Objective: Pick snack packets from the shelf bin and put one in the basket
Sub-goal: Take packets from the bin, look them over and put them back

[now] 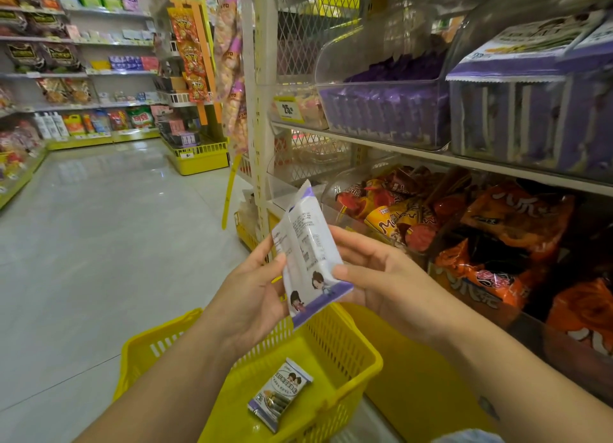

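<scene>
Head view: both hands hold a flat white foil snack packet with purple end bands and cartoon figures (pixel 311 243) at chest height. A second packet of the same kind seems to be fanned behind it, though I cannot tell for certain. The left hand (pixel 255 296) pinches the packet's left edge, thumb on the front and fingers behind. The right hand (pixel 378 276) pinches the lower right corner the same way.

The packet's long axis stands nearly upright, its top tilted a little to the left. Its lower purple band hangs just above the far rim of the yellow slotted plastic basket (pixel 335 343). From the grip, the basket's opening lies straight down and slightly toward the person. Neither hand is clearly nearer to it. The left forearm crosses the basket's left half, so the right side is the freer way in.

A matching small packet (pixel 280 394) already lies flat on the basket's bottom, toward its near edge. The clear plastic shelf bin of purple packets (pixel 381 87) sits up and to the right, well apart from the hands.
</scene>
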A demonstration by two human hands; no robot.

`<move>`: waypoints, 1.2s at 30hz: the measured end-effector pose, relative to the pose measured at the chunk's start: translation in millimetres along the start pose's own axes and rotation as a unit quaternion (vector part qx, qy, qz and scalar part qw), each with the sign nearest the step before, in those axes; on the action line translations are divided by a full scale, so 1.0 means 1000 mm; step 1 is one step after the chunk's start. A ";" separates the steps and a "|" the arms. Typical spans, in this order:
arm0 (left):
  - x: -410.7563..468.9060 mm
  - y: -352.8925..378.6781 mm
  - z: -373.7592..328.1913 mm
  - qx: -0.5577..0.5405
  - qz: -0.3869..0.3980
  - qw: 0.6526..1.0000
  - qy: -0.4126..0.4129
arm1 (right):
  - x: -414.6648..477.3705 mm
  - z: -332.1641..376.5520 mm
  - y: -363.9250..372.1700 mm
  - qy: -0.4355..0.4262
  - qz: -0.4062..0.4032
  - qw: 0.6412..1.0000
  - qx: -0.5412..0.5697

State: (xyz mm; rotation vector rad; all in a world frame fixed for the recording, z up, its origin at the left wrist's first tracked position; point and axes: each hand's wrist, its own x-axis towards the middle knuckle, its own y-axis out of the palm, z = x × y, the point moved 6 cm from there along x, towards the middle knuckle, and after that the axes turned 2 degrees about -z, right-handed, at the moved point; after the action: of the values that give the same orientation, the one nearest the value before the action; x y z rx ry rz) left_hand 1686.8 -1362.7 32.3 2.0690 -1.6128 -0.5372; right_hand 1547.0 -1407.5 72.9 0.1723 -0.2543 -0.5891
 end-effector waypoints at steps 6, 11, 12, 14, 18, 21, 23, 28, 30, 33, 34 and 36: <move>0.000 -0.006 0.000 -0.002 -0.047 0.999 -0.010 | 0.000 -0.002 -0.007 0.025 0.004 0.999 0.021; -0.001 -0.003 -0.009 -0.004 -0.060 0.998 -0.001 | 0.002 -0.008 -0.019 0.043 -0.040 0.998 0.028; -0.002 -0.001 -0.009 -0.006 -0.054 0.999 -0.004 | 0.002 -0.009 -0.022 0.047 -0.054 0.997 0.023; -0.003 0.003 -0.010 -0.012 -0.031 0.999 -0.010 | 0.002 -0.011 -0.028 0.054 -0.076 0.995 0.020; -0.006 0.012 -0.010 -0.016 0.007 1.000 -0.009 | 0.001 -0.013 -0.037 0.067 -0.094 0.993 0.040; -0.008 0.016 -0.011 0.005 0.012 1.000 0.010 | 0.000 -0.014 -0.038 0.060 -0.079 0.995 -0.013; -0.008 0.016 -0.011 0.018 0.010 1.000 0.024 | 0.000 -0.015 -0.035 0.043 -0.067 0.993 -0.086; -0.008 0.017 -0.010 0.040 0.015 0.998 0.041 | 0.000 -0.013 -0.031 -0.001 -0.074 0.971 -0.228; -0.009 0.016 -0.009 0.046 0.012 0.998 0.047 | 0.001 -0.012 -0.031 -0.018 -0.085 0.962 -0.259; -0.009 0.016 -0.010 0.065 0.003 0.996 0.068 | 0.000 -0.011 -0.028 -0.031 -0.084 0.953 -0.289; -0.010 0.016 -0.011 0.079 0.000 0.994 0.078 | 0.000 -0.011 -0.027 -0.029 -0.078 0.953 -0.293; -0.011 0.016 -0.014 0.113 -0.011 0.988 0.103 | 0.000 -0.012 -0.026 -0.018 -0.063 0.960 -0.273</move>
State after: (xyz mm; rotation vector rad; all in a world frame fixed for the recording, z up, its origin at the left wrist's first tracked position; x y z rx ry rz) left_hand 1679.1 -1353.4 53.8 2.2232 -1.5917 -0.1446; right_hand 1536.7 -1427.9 55.5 -0.3589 -0.1084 -0.7680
